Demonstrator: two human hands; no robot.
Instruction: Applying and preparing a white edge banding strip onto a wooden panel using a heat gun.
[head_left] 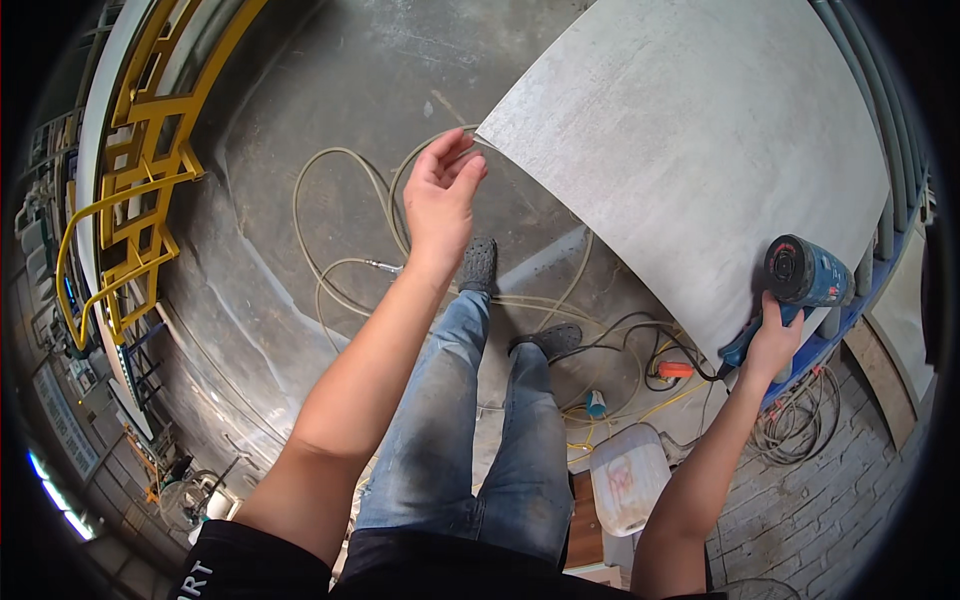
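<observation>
My left hand (pixel 442 195) is raised at the near-left corner of a large pale grey sheet (pixel 690 130). Its fingers are loosely curled, with a gap between them and the thumb; nothing shows in it. Whether the fingertips touch the corner I cannot tell. On the right, my right hand (pixel 775 345) is wrapped round the handle of a blue and black heat gun (pixel 822 275). The gun is over the sheet's near-right edge, its round black vented end turned up toward me. Its nozzle is hidden.
Hoses (pixel 345 215) loop over the concrete floor beside my feet. Below the sheet are black cables, an orange connector (pixel 675 370) and a whitish plastic jerrycan (pixel 628 480). Yellow metal racking (pixel 150 190) stands at left. A blue frame (pixel 870 290) with grey pipes borders the sheet at right.
</observation>
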